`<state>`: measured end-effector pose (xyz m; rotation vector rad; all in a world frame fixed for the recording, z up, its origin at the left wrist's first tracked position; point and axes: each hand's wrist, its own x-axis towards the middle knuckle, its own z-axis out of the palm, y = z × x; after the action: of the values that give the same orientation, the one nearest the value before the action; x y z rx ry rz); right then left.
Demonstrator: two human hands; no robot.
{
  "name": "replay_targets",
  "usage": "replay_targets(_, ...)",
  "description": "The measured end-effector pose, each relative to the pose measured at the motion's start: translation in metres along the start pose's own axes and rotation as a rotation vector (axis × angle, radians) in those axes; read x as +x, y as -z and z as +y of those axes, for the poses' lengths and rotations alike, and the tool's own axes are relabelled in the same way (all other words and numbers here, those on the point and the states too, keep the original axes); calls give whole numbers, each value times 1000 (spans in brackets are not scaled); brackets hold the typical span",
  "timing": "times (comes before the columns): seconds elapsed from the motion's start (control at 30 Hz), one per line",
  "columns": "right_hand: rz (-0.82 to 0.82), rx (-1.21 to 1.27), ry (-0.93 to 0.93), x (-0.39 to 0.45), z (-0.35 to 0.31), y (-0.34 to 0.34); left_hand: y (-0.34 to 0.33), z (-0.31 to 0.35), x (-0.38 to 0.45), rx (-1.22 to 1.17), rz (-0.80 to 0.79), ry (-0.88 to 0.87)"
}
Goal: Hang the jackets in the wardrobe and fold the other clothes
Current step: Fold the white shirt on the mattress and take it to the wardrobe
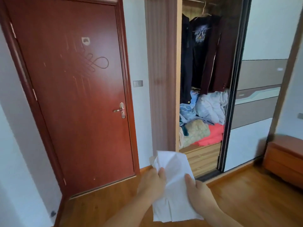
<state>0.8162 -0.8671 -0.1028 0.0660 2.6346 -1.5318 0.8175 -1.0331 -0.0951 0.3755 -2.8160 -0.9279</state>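
A white folded garment point(173, 185) hangs in front of me, low in the view. My left hand point(151, 181) grips its left edge and my right hand point(197, 189) grips its right edge. Ahead stands the open wardrobe point(179, 79). On its rail hang a dark navy jacket point(186, 63), a black printed top point(200, 51) and a maroon jacket point(218, 63). Below them lies a heap of pale blue clothes point(211, 108), a beige quilted piece point(196, 130) and a coral-red cloth point(213, 135).
A closed red-brown door point(78, 95) fills the left. The wardrobe's sliding door point(255, 95) stands to the right of the opening. A wooden cabinet point(285, 158) sits at the far right. The floor point(246, 202) is wooden.
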Motion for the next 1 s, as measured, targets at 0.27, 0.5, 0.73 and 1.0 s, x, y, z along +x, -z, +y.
replay_targets(0.27,131,114,-29,191,10,35,-58,80,193,179,-104,-73)
replay_targets(0.5,326,120,-115,312,26,137,-132,201,314,49,-235,-185)
replay_targets(0.73,487,61,-212,439,70,231,-242,309,426,0,-329,-339)
replay_targets(1.0,690,14,-304,574,105,370,-352,464,542,-75,-484,-496)
